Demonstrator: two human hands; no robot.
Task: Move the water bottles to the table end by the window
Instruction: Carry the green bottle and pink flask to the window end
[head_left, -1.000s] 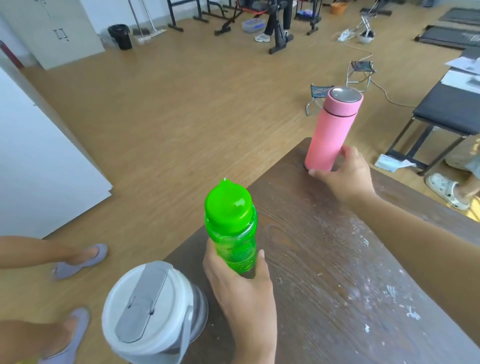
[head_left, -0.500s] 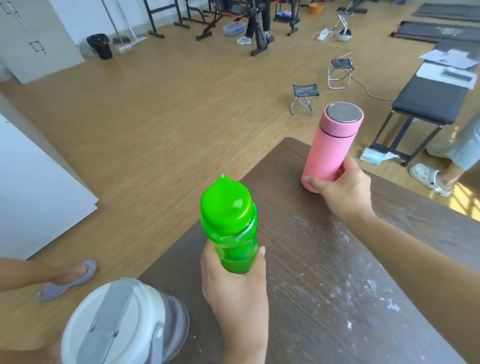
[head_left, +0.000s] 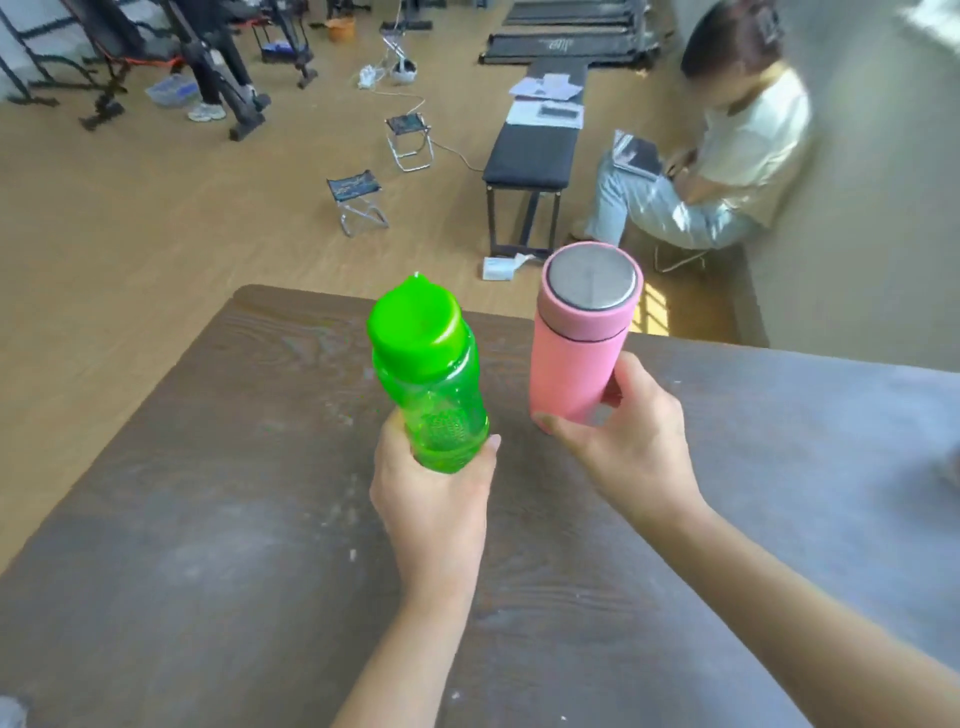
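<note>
Above the dark wood-grain bench (head_left: 218, 519), two water bottles were up in the air, one in each hand. The green bottle (head_left: 431, 395), translucent with a bright green cap, sat in the left hand (head_left: 434, 499), whose fingers (head_left: 491, 444) were wrapped tight around its lower end; the bottle leaned a touch to the left. The pink bottle (head_left: 579, 353), matte with a round steel top, was held near its base by the right hand (head_left: 631, 452), thumb on the near side and fingers curled round the far side, closed firmly on it. Both bottles hung side by side, close but apart, over the far part of the bench, and neither base looked to be touching the surface. Pale scuffs and white specks marked the bench top around the hands.

Beyond the far edge lay the wooden floor (head_left: 156, 218). Two small folding stools (head_left: 356, 200) stood there, one nearer and one further back. One black padded seat on a metal frame (head_left: 535, 156) carried a scatter of papers (head_left: 548, 93) at its far end. One person (head_left: 727, 171) sat low against the wall on the right with a notebook on the knees. Black exercise frames (head_left: 171, 62) crowded the top left corner, too blurred to count.
</note>
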